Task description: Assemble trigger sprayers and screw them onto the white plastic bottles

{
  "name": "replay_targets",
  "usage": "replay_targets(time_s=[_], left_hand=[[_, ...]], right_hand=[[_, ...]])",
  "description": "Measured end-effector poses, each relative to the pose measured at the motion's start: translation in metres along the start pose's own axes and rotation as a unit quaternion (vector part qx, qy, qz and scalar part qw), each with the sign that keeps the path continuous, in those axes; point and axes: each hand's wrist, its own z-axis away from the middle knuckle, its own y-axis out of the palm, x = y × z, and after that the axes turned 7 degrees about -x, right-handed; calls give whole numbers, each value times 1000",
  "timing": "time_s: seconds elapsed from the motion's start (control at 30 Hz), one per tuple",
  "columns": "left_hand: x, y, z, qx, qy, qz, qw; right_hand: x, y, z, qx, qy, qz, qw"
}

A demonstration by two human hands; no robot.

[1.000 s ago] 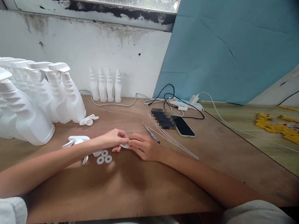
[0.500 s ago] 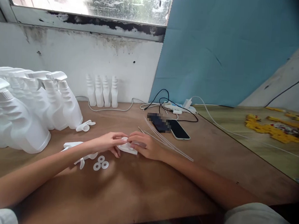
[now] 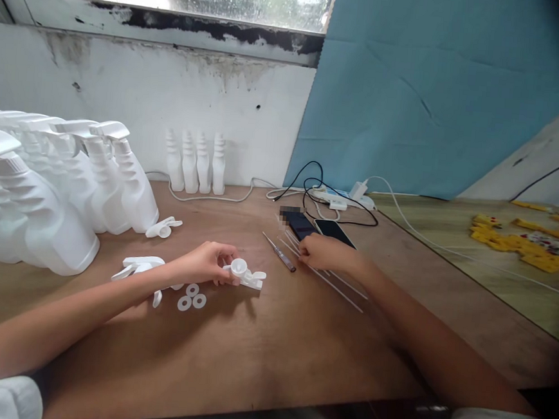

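Observation:
My left hand [image 3: 211, 262] grips a white trigger spray head [image 3: 251, 278], its round collar opening turned upward. At the right, my right hand [image 3: 327, 252] reaches over the table with its fingers pinched on the thin white tubes [image 3: 347, 297]; how many it has hold of is hidden. A slim tool like a small screwdriver [image 3: 280, 253] lies between the two hands. Beside my left forearm are several white ring washers [image 3: 192, 297]. More white spray heads [image 3: 142, 263] lie partly behind that forearm.
White spray bottles [image 3: 130, 191] crowd the left side, with a loose spray head [image 3: 164, 227] next to them. Several slim white bottles [image 3: 203, 168] line the wall. Phones [image 3: 333, 230], cables and a power strip [image 3: 345, 198] are at the back right. Yellow pieces [image 3: 523, 245] cover the neighbouring surface.
My right hand has left the spray head and moved right to the thin tubes. My left hand still holds the spray head, now with its collar opening upward. The slim tool is now uncovered.

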Motion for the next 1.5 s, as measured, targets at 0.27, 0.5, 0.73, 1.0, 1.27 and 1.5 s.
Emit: replay_targets(time_s=[0.27, 0.5, 0.73, 1.0, 1.27, 1.5], left_hand=[[0, 5, 2, -12, 13, 9, 1000], [0, 12, 2, -10, 29, 37, 999], [2, 12, 2, -15, 42, 23, 999], [4, 11, 2, -15, 43, 13, 999], [3, 12, 1, -16, 36, 31, 999], [8, 14, 0, -24, 49, 41, 998]], right_hand=[[35, -19, 19, -155, -116, -420, 887], [60, -10, 27, -225, -189, -600, 744], [60, -3, 25, -208, -190, -572, 771], [63, -1, 27, -214, -189, -568, 772], [61, 3, 26, -220, -190, -549, 783], [91, 5, 21, -201, -228, -477, 825]])
